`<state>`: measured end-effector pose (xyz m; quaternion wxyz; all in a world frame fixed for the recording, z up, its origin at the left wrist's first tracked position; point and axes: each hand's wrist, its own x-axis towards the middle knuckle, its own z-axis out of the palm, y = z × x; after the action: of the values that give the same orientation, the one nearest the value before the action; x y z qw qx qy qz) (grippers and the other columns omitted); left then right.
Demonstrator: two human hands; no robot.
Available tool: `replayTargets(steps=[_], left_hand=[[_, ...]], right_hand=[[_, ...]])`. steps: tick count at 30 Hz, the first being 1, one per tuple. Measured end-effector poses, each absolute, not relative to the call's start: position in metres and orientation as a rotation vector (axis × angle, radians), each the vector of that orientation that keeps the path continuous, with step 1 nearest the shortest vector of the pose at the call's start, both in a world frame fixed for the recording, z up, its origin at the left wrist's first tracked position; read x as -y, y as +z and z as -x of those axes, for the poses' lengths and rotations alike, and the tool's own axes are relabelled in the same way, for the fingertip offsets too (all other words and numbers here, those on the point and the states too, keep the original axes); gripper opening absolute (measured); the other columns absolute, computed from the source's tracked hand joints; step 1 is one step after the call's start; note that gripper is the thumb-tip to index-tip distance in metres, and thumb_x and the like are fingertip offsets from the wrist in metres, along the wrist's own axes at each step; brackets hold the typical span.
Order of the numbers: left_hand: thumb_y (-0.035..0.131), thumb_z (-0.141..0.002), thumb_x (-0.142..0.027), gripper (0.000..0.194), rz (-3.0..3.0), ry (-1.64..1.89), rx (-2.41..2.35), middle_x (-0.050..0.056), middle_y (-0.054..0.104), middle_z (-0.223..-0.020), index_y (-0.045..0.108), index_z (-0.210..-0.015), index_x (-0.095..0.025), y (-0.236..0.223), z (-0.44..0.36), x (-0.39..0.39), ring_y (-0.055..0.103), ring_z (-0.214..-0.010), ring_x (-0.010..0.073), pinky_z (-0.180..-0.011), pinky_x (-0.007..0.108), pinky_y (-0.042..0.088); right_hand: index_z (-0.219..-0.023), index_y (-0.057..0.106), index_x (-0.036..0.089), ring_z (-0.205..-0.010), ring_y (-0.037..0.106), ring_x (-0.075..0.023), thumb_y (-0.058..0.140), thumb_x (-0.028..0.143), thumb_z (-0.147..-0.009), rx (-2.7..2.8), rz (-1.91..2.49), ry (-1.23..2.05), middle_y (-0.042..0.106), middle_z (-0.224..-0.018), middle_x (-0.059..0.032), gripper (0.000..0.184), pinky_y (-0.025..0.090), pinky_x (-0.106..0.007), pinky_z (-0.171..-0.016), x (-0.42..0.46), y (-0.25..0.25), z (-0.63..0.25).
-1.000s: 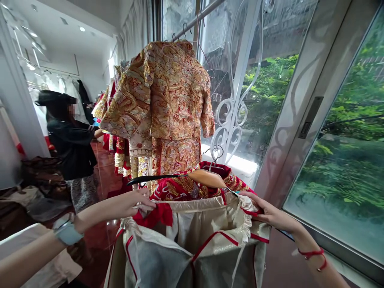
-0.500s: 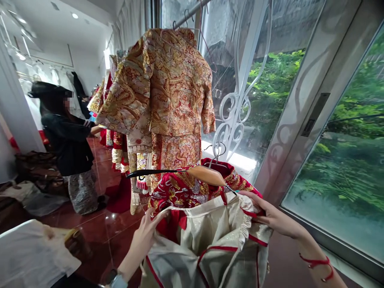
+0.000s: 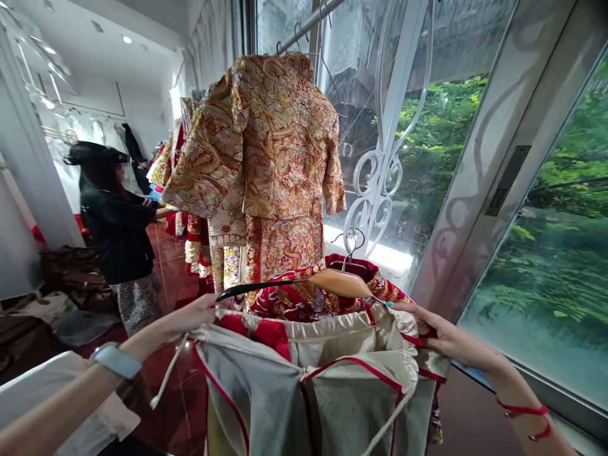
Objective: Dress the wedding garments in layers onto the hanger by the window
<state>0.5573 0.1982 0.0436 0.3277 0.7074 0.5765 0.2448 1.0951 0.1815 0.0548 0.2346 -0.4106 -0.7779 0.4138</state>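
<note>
Head view: both hands point(image 3: 444, 335) gripping cream garment point(image 3: 356, 405), hanger point(image 3: 339, 283) between

The cream garment point(image 3: 358, 399) was cut off by the bottom edge, so trousers could not be told from skirt. The tips of the left fingers point(image 3: 208, 303) were hidden at the waistband point(image 3: 327, 327). Much of the red garment point(image 3: 287, 303) was covered by the cream one, and the gold outfit's point(image 3: 289, 152) lower end was masked. The rail point(image 3: 311, 25) was cropped by the top edge; the foliage point(image 3: 441, 126) was blurred.
</note>
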Motion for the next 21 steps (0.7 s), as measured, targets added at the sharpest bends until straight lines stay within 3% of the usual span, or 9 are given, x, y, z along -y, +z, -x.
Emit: replayTargets(steps=[3, 5, 7, 9, 12, 17, 21], left_hand=[[0.048, -0.055, -0.018, 0.041, -1.871, 0.669, -1.454, 0.002, 0.068, -0.087, 0.064, -0.093, -0.018, 0.077, -0.564, -0.201, 0.063, -0.083, 0.0215, -0.07, 0.027, 0.051], [0.049, -0.057, -0.018, 0.026, -1.988, 0.604, -1.369, 0.003, 0.068, -0.09, 0.063, -0.079, -0.019, 0.098, -0.571, -0.201, 0.063, -0.089, 0.0218, -0.078, 0.028, 0.051], [0.048, -0.059, -0.016, 0.023, -2.163, 0.47, -1.293, 0.004, 0.071, -0.097, 0.066, -0.073, -0.019, 0.116, -0.579, -0.199, 0.063, -0.097, 0.023, -0.088, 0.028, 0.049], [0.045, -0.059, -0.015, 0.027, -2.327, 0.298, -1.325, 0.005, 0.073, -0.09, 0.069, -0.072, -0.018, 0.131, -0.585, -0.197, 0.065, -0.09, 0.0231, -0.085, 0.028, 0.049], [0.041, -0.059, -0.013, 0.038, -2.52, 0.185, -1.573, 0.004, 0.074, -0.081, 0.073, -0.078, -0.019, 0.145, -0.59, -0.195, 0.067, -0.081, 0.0226, -0.079, 0.028, 0.052], [0.038, -0.062, -0.005, 0.065, -2.746, 0.2, -1.773, 0.005, 0.07, -0.122, 0.068, -0.117, -0.018, 0.158, -0.593, -0.201, 0.063, -0.115, 0.0192, -0.102, 0.026, 0.045], [0.037, -0.064, -0.002, 0.064, -2.844, 0.254, -1.836, 0.007, 0.066, -0.128, 0.063, -0.121, -0.017, 0.157, -0.588, -0.206, 0.06, -0.119, 0.0197, -0.104, 0.028, 0.044]], right_hand=[[-0.151, 0.037, 0.025, -0.124, 0.056, -0.0272, 0.058, 0.025, -0.084, 2.113, 1.116, 1.142, 0.06, -0.134, -0.0104, 0.07, 0.043, -0.042, -0.108, -0.181, 0.057, -1.096], [-0.151, 0.036, 0.024, -0.12, 0.059, -0.0265, 0.057, 0.022, -0.082, 2.109, 1.124, 1.151, 0.064, -0.127, -0.0101, 0.072, 0.043, -0.042, -0.107, -0.182, 0.057, -1.094], [-0.15, 0.038, 0.023, -0.119, 0.06, -0.0258, 0.056, 0.02, -0.08, 2.117, 1.113, 1.158, 0.065, -0.124, -0.0098, 0.072, 0.043, -0.042, -0.108, -0.183, 0.056, -1.091], [-0.148, 0.041, 0.022, -0.122, 0.058, -0.0253, 0.055, 0.02, -0.079, 2.126, 1.086, 1.16, 0.063, -0.128, -0.0098, 0.071, 0.041, -0.041, -0.11, -0.183, 0.056, -1.088], [-0.149, 0.04, 0.023, -0.12, 0.058, -0.024, 0.054, 0.02, -0.08, 2.142, 1.068, 1.13, 0.063, -0.128, -0.0096, 0.07, 0.042, -0.041, -0.108, -0.183, 0.055, -1.086], [-0.149, 0.038, 0.023, -0.104, 0.064, -0.0208, 0.051, 0.014, -0.077, 2.209, 1.1, 1.003, 0.069, -0.112, -0.0074, 0.074, 0.048, -0.037, -0.1, -0.183, 0.053, -1.087], [-0.147, 0.043, 0.021, -0.093, 0.065, -0.0184, 0.049, 0.01, -0.074, 2.23, 1.196, 0.775, 0.07, -0.098, -0.0046, 0.074, 0.05, -0.031, -0.092, -0.18, 0.053, -1.086]])
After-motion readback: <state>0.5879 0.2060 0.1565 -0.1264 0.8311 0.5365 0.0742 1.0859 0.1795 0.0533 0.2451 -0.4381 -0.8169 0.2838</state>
